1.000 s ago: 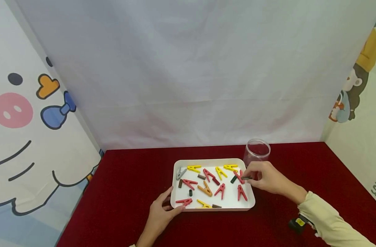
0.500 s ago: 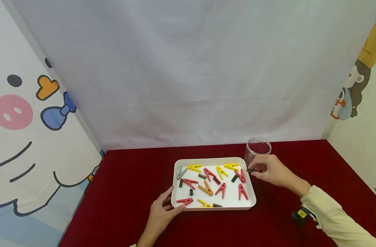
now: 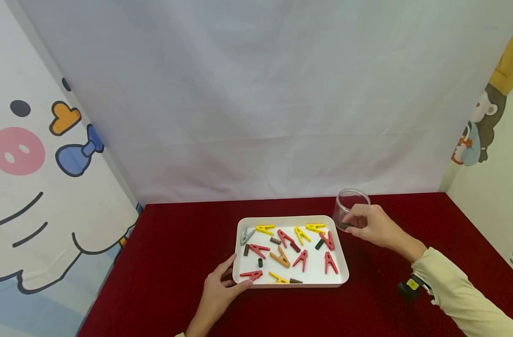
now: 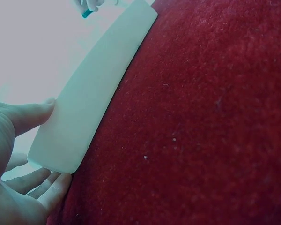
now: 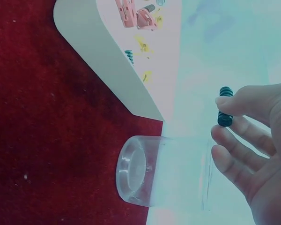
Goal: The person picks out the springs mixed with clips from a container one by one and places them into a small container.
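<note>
My right hand (image 3: pixel 372 225) pinches a small dark coil spring (image 5: pixel 225 121) between thumb and fingers. In the head view the hand is at the near side of a clear round jar (image 3: pixel 340 214), beyond the tray's right rim. The right wrist view shows the spring level with the jar's mouth, apart from it. My left hand (image 3: pixel 219 291) holds the front left corner of a white tray (image 3: pixel 315 271), thumb on the front wall (image 4: pixel 84 112) and fingers at the side. Red clips (image 3: pixel 301 260), yellow clips (image 3: pixel 302 235), an orange clip (image 3: pixel 283 260) and a grey clip (image 3: pixel 244 238) lie in the tray.
Several other springs lie among the clips, such as a brown spring (image 3: pixel 275 241) and a green spring (image 3: pixel 319 244). A red cloth (image 3: pixel 176 252) covers the table. Behind it hangs a white curtain (image 3: pixel 256 117), with printed panels at both sides.
My right hand has carried the spring from above the tray's right side up and rightward to the jar. My left hand stays on the tray's corner.
</note>
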A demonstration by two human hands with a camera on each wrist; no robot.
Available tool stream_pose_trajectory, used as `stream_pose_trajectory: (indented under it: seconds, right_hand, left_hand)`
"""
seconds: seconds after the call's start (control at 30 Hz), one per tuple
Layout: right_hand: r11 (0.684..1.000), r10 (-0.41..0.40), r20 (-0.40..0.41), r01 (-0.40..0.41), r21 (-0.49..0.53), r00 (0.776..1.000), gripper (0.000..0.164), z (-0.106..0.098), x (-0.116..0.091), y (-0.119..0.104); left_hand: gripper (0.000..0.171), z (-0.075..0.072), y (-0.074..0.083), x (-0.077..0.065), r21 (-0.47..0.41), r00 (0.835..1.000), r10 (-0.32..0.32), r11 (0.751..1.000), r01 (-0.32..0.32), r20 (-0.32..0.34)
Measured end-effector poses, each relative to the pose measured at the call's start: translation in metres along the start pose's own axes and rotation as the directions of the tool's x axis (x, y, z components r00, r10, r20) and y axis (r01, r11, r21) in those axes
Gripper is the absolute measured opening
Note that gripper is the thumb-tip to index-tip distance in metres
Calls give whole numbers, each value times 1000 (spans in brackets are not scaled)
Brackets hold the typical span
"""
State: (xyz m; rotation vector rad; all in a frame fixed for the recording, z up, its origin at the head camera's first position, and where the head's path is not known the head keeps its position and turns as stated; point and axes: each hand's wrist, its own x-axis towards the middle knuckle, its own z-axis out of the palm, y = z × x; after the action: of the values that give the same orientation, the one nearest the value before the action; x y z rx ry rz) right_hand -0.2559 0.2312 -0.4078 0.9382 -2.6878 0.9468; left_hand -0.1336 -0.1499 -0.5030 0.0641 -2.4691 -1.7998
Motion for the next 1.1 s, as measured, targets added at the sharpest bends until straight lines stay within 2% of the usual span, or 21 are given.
stream_pose_trajectory:
  seconds: [0.4, 1.1]
  right_hand:
    - [1000, 10, -4, -10, -9, 1000, 20, -5, 8, 1]
    - [1000, -2, -39, 1, -31, 999, 16, -16, 20, 12]
  left_hand:
    - [79, 0, 1, 1, 4, 1000, -14, 1000, 14, 2]
    - [78, 0, -1, 0, -19, 1000, 6, 1000, -6, 0]
